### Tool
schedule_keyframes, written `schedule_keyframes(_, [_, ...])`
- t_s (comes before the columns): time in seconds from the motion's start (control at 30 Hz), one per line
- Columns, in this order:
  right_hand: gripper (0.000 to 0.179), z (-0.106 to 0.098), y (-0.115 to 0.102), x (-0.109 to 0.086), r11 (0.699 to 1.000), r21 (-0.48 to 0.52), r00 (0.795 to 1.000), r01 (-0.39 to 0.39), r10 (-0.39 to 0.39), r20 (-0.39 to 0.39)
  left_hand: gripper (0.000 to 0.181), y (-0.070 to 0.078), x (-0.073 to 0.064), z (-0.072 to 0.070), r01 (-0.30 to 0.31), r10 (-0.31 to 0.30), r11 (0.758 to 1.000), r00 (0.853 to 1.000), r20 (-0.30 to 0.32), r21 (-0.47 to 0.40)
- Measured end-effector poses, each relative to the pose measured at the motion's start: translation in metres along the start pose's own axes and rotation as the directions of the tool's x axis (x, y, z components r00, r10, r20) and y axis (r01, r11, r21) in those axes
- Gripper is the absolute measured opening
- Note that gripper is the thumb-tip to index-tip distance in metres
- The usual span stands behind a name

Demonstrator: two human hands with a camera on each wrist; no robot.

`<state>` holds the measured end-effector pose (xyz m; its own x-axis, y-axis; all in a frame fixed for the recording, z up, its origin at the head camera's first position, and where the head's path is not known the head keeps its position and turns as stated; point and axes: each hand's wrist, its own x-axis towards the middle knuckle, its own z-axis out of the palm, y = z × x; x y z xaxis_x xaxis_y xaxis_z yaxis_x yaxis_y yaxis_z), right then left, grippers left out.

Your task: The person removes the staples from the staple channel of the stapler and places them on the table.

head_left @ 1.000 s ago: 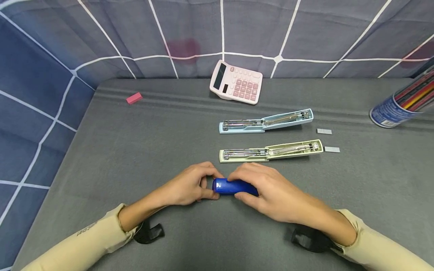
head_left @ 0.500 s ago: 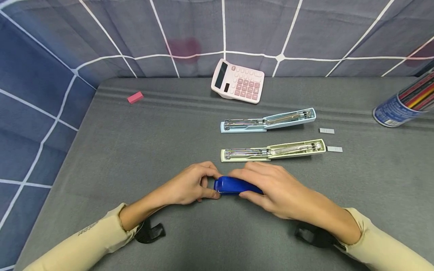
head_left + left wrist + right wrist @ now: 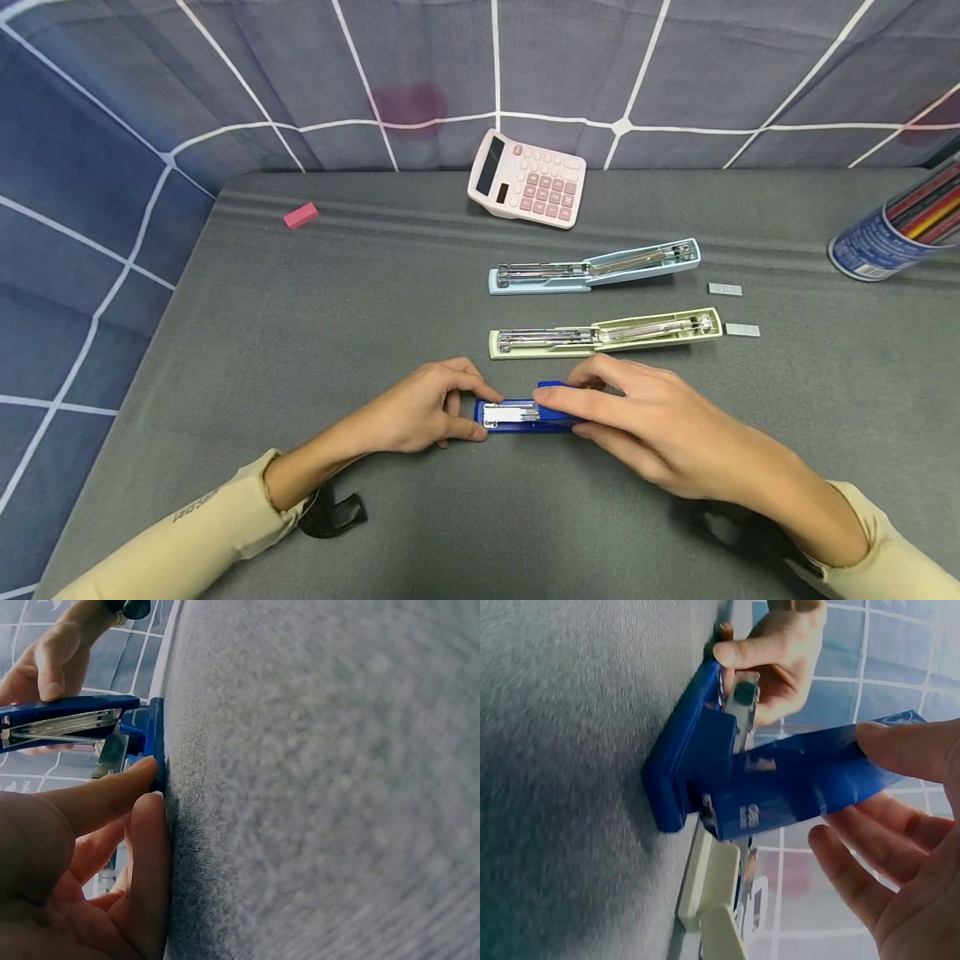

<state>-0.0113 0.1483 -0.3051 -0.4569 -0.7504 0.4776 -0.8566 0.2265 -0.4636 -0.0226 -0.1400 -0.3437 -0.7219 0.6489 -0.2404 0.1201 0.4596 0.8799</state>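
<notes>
A blue stapler (image 3: 517, 415) lies on the grey table, its top cover swung up and its metal staple channel showing. My left hand (image 3: 431, 410) pinches the front end of its base (image 3: 156, 742) between thumb and fingers. My right hand (image 3: 667, 421) holds the raised cover (image 3: 795, 784), thumb on one side and fingers on the other. Just beyond lie a pale green stapler (image 3: 603, 333) and a light blue stapler (image 3: 592, 268), both opened out flat. Beside their right ends are two small strips of staples, one near (image 3: 742, 330) and one farther (image 3: 725, 289).
A pink calculator (image 3: 527, 178) stands at the back of the table by the grid-patterned curtain (image 3: 555, 67). Far left is a small pink block (image 3: 301, 216). A blue cup (image 3: 870, 246) of pencils leans at the right.
The blue stapler's cover has lifted from closed to raised, uncovering the staple channel. My right hand has moved right and up with it; my left hand stays at the base.
</notes>
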Motion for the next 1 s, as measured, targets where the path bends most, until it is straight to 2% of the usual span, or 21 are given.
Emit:
schedule_keyframes(0.17, [0.032,-0.004,-0.003,-0.006,0.999,-0.03,0.994,0.025,-0.028,-0.109,0.035,0.0,0.0,0.0,-0.002,0.002,1.0,1.0,0.003,0.006])
schedule_keyframes(0.33, [0.032,-0.004,-0.002,-0.015,0.998,-0.036,0.977,0.043,-0.049,-0.207,0.036,-0.001,-0.001,0.0,-0.004,0.004,1.0,1.0,0.002,0.005])
schedule_keyframes(0.53, [0.034,-0.007,0.0,-0.025,1.0,0.022,0.965,0.022,-0.015,-0.262,0.036,-0.001,-0.001,0.0,-0.007,0.007,1.0,1.0,0.002,0.006])
schedule_keyframes(0.63, [0.035,-0.01,0.002,-0.035,0.997,0.065,0.965,-0.029,0.045,-0.257,0.036,-0.001,-0.001,0.001,-0.008,0.008,1.0,1.0,-0.001,0.004])
schedule_keyframes(0.73, [0.036,-0.012,0.005,-0.049,0.984,0.119,0.958,-0.13,0.155,-0.239,0.035,-0.001,0.0,0.001,-0.006,0.006,1.0,1.0,-0.003,0.004])
schedule_keyframes(0.9, [0.031,-0.016,0.007,-0.073,0.946,0.186,0.926,-0.266,0.304,-0.223,0.035,0.0,0.0,0.001,-0.001,0.001,1.0,1.0,-0.003,0.007])
schedule_keyframes(1.0, [0.037,-0.017,0.009,-0.082,0.927,0.181,0.908,-0.329,0.363,-0.208,0.035,0.0,0.001,0.001,0.001,-0.001,1.0,1.0,-0.006,0.007])
